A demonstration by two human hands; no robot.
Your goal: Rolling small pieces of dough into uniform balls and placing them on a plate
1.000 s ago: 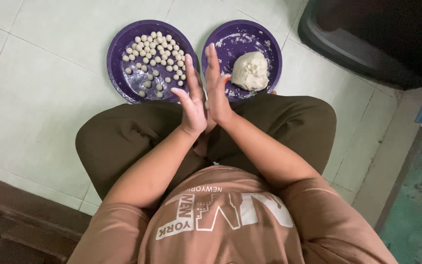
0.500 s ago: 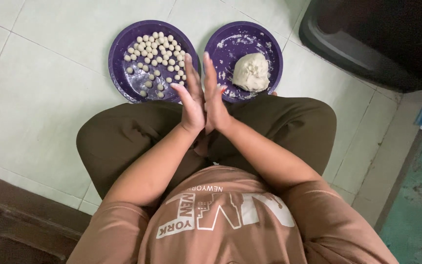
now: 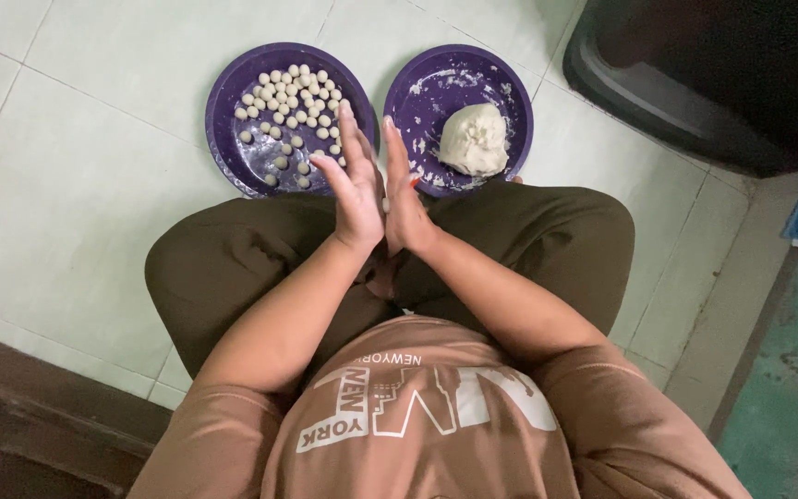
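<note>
Dough balls (image 3: 290,102), small and pale, lie scattered over the left purple plate (image 3: 229,92) on the tiled floor (image 3: 94,203) before my crossed legs. My left hand (image 3: 355,180) stands flat on edge, pressed palm to palm against my right hand (image 3: 404,189), fingers straight; whether a bit of dough sits between them I cannot tell, for the palms hide it. Since a moment ago the left palm has slid forward along the right, so I judge a rolling stroke is under way. To the right, the dough lump (image 3: 475,139) rests in the second purple plate (image 3: 417,92), smeared with flour, and beyond it a dark bin (image 3: 695,83)
</note>
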